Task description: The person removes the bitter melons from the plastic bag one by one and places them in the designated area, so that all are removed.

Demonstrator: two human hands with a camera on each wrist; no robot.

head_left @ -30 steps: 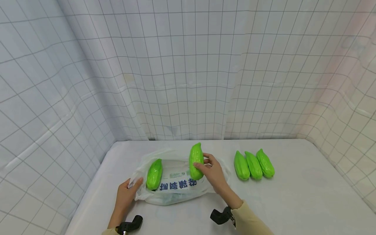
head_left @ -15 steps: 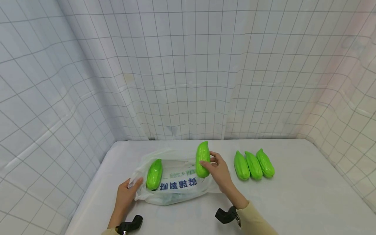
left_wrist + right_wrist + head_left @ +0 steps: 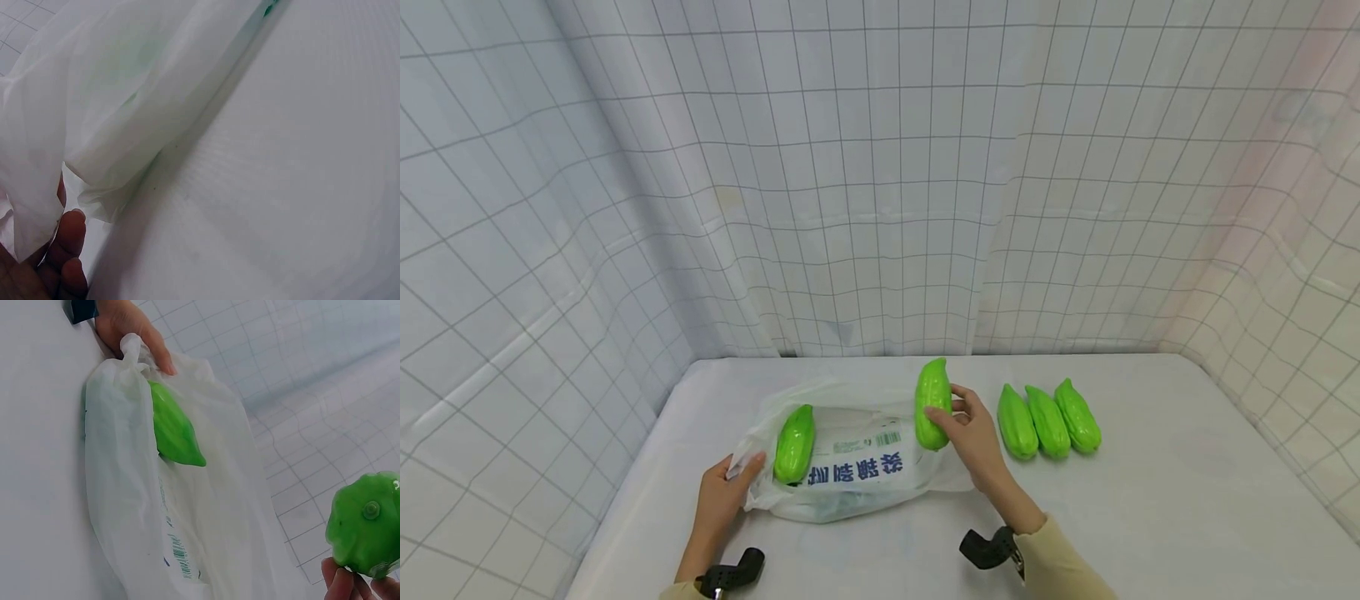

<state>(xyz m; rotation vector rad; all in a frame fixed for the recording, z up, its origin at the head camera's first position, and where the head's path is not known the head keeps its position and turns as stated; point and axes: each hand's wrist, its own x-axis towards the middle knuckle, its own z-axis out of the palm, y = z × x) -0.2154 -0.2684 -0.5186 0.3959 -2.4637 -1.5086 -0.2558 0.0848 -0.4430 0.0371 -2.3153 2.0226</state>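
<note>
Gourd (image 3: 932, 403) in right hand (image 3: 973, 433) grip has shifted rightward out of the plastic bag (image 3: 850, 467) twd the row of 3 gourds (image 3: 1048, 421) on table (image 3: 1150, 500), so unloading looks underway; left hand (image 3: 722, 496) still pinches bag edge, w/ 1 gourd inside (image 3: 794, 444).

White bench (image 3: 1150, 517) carrying white plastic bag (image 3: 850, 479) with blue lettering, lying flat just left of right hand (image 3: 973, 429), edge lying at left hand (image 3: 722, 496). Green gourd (image 3: 794, 443) lying in bag mouth. Three green gourds (image 3: 1048, 421) lying side by side, touching, just right of right hand.
</note>
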